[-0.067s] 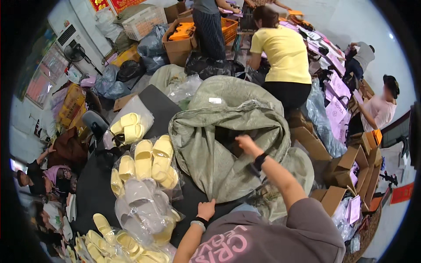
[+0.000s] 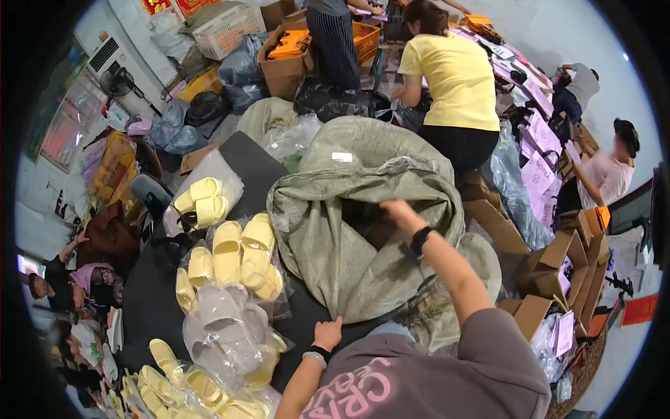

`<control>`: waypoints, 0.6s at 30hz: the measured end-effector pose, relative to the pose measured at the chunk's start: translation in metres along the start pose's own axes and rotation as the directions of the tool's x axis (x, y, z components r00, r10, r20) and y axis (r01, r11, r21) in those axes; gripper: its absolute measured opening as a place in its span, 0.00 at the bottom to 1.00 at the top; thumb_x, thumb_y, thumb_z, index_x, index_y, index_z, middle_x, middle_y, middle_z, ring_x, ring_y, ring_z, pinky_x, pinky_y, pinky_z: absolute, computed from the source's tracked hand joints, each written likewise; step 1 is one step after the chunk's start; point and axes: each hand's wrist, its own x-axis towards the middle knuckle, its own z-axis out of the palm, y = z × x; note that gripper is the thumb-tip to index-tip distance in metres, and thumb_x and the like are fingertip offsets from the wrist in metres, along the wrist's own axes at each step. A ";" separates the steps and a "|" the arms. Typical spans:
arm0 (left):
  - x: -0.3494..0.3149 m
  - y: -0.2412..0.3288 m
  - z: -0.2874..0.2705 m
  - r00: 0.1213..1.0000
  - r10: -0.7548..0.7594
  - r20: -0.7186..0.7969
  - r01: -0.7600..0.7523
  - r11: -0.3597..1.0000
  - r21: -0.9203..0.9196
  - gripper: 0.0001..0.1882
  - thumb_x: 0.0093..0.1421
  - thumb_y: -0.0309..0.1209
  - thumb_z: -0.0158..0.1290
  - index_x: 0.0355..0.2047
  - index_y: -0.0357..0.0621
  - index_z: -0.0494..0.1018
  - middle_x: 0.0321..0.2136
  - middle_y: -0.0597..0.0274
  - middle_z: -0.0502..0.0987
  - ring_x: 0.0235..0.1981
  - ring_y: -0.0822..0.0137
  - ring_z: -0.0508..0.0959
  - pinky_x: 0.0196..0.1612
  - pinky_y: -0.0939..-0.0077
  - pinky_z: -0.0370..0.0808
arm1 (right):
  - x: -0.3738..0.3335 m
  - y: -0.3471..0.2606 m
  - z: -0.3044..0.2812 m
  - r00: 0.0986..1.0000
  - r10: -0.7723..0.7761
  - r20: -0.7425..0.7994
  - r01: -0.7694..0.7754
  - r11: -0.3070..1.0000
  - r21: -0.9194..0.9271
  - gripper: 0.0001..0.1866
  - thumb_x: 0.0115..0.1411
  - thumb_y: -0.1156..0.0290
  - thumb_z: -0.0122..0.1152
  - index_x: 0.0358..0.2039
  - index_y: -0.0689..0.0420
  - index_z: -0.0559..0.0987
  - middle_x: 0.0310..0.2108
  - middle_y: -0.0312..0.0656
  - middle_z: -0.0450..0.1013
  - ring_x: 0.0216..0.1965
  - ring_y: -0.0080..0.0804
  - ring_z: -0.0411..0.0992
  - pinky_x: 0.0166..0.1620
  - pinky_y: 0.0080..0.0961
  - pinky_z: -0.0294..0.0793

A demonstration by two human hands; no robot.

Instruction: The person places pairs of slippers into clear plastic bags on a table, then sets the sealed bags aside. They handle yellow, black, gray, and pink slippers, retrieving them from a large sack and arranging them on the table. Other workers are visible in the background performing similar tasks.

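Observation:
A large grey-green woven sack [image 2: 363, 262] stands in front of me, its mouth gaping and the inside dark. My left hand [image 2: 328, 335] is closed on the near lower edge of the sack, drawing the cloth to a point. Over the sack's mouth is my right hand [image 2: 403, 215], a black band on its wrist. Its fingers are blurred, and whether they hold anything does not show. Left of the sack lie yellow slippers [image 2: 241, 251] in clear plastic bags. Grey bagged slippers [image 2: 227, 314] are piled nearer to me.
The sack and slippers rest on a dark surface [image 2: 248, 164]. More yellow slippers [image 2: 188, 384] lie at the lower left. A person in a yellow top [image 2: 450, 80] bends beyond the sack. Open cardboard boxes [image 2: 558, 265] stand to the right; a box with orange items [image 2: 286, 66] stands behind.
My right hand has moved slightly up and to the right over the sack's mouth. My left hand stays on the sack's edge.

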 end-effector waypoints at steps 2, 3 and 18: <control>0.002 0.001 0.000 1.000 0.001 0.018 -0.001 1.000 -0.013 0.10 0.58 0.30 0.43 0.40 0.48 0.68 0.24 0.56 0.80 0.29 0.54 0.81 0.37 0.50 0.70 | 0.037 -0.053 -0.027 0.991 -0.058 -0.118 0.035 0.982 -0.188 0.24 0.55 0.70 0.60 0.53 0.61 0.75 0.51 0.43 0.72 0.51 0.39 0.68 0.48 0.35 0.70; 0.004 0.000 0.001 1.000 0.013 0.029 -0.013 1.000 -0.014 0.10 0.58 0.30 0.43 0.40 0.48 0.68 0.24 0.56 0.80 0.30 0.54 0.81 0.37 0.50 0.69 | 0.049 -0.067 -0.047 0.889 -0.439 -0.126 0.389 0.872 -0.297 0.27 0.54 0.71 0.57 0.57 0.60 0.72 0.57 0.44 0.68 0.57 0.39 0.64 0.56 0.30 0.64; 0.008 0.005 -0.005 0.994 -0.092 0.057 0.095 0.993 -0.067 0.10 0.55 0.31 0.46 0.39 0.49 0.70 0.23 0.55 0.80 0.28 0.54 0.81 0.34 0.52 0.70 | 0.055 0.010 0.073 0.872 0.485 -0.065 -0.357 0.720 0.595 0.21 0.51 0.53 0.70 0.43 0.45 0.75 0.38 0.35 0.71 0.39 0.33 0.65 0.52 0.37 0.62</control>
